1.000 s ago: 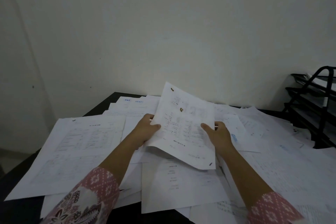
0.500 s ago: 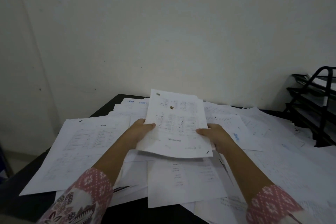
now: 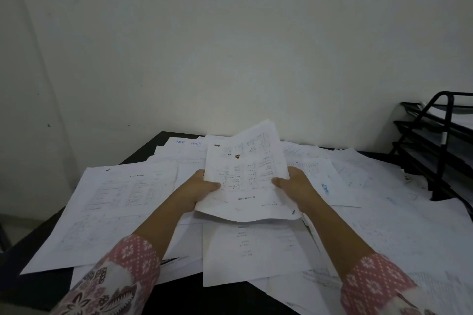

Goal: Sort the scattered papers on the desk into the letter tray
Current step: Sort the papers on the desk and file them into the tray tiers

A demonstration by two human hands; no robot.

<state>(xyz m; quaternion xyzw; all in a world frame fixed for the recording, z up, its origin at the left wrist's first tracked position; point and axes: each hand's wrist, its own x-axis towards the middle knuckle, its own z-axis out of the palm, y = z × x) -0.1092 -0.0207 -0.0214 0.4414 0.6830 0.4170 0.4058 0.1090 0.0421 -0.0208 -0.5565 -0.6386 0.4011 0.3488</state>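
Note:
I hold a printed white sheet (image 3: 247, 176) above the desk with both hands. My left hand (image 3: 198, 190) grips its left edge, thumb on top. Its right edge is pinched by my right hand (image 3: 294, 186), thumb on the print. The sheet bends up along its middle, and its far right corner lifts. Under it, many loose white papers (image 3: 128, 202) cover the black desk (image 3: 33, 286). The black tiered letter tray (image 3: 440, 140) stands at the far right, with some paper lying in its top tier.
A pale wall rises just behind the desk. The desk's left edge and front left corner show bare black surface. Papers overhang the near edge at the right. A large sheet (image 3: 250, 250) lies just under my hands.
The held sheet has swung back from tilted to squarer, then buckled upward along its middle. Both hands keep their hold, and the view has shifted slightly.

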